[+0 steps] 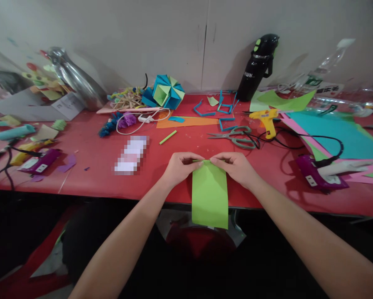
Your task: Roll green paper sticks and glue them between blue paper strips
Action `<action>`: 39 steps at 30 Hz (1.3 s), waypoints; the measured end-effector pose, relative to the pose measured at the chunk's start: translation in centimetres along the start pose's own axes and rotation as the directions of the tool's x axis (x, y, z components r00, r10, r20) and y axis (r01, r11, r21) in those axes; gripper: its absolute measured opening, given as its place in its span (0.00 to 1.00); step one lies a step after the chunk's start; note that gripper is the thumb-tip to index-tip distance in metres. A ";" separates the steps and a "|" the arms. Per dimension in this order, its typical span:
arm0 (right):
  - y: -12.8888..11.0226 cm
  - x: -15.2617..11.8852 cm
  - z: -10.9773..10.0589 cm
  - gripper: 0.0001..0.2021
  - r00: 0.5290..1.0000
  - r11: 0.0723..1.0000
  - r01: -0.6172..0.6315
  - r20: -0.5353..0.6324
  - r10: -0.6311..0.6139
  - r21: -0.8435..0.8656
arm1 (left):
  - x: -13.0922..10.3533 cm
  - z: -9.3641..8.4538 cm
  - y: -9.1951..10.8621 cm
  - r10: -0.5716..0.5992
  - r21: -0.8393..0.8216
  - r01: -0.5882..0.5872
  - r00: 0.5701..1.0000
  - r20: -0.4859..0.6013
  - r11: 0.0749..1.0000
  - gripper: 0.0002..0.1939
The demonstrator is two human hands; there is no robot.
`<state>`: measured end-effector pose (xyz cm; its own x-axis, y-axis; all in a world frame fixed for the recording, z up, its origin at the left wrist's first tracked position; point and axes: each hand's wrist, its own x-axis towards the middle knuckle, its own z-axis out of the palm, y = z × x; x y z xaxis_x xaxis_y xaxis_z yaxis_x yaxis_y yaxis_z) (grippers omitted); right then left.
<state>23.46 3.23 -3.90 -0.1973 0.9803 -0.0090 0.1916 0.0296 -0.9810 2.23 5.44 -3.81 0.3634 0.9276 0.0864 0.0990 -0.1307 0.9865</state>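
A lime-green sheet of paper (209, 195) hangs down over the front edge of the red table, its top edge between my two hands. My left hand (184, 166) pinches the top left corner between thumb and fingers. On the other corner, my right hand (233, 165) has the same kind of pinch. The top edge looks narrowly folded or rolled, though the fingers cover much of it. Beyond my hands lie a thin green paper roll (168, 137) and a pair of scissors (236, 137) with grey-green handles.
A yellow glue gun (267, 121) and purple power strip (320, 174) stand right, near stacked coloured sheets (339, 133). Behind are a black bottle (256, 68), a folded paper ball (168, 91) and blue paper strips (226, 109). Left are a blurred-out rectangle (132, 155) and a steel jug (77, 79).
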 end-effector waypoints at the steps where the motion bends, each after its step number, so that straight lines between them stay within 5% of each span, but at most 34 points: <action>1: 0.1 0.0 0.0 0.13 1.000 1.000 0.007 -0.006 -0.007 -0.002 | 0.0 0.0 0.0 -0.002 0.002 0.002 1.000 0.003 1.000 0.11; 11: 0.3 -0.1 0.0 0.13 0.997 0.999 0.024 -0.078 -0.021 0.034 | 0.2 0.0 0.2 -0.023 0.033 0.022 0.999 0.039 0.999 0.13; 27: 0.2 -0.2 0.0 0.11 0.997 0.997 0.072 -0.018 -0.073 -0.035 | -0.1 0.1 0.2 0.035 0.011 -0.036 0.997 0.070 0.999 0.15; 39: 0.6 0.0 0.0 0.13 0.998 0.998 0.055 -0.041 -0.055 0.006 | -0.1 0.2 0.0 0.055 0.002 -0.055 0.998 0.001 0.998 0.12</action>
<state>23.56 3.21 -4.53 -0.1675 0.9845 0.0528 0.1745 0.0823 -0.9812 2.37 5.28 -3.87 0.3695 0.9186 0.1402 0.0805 -0.1819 0.9800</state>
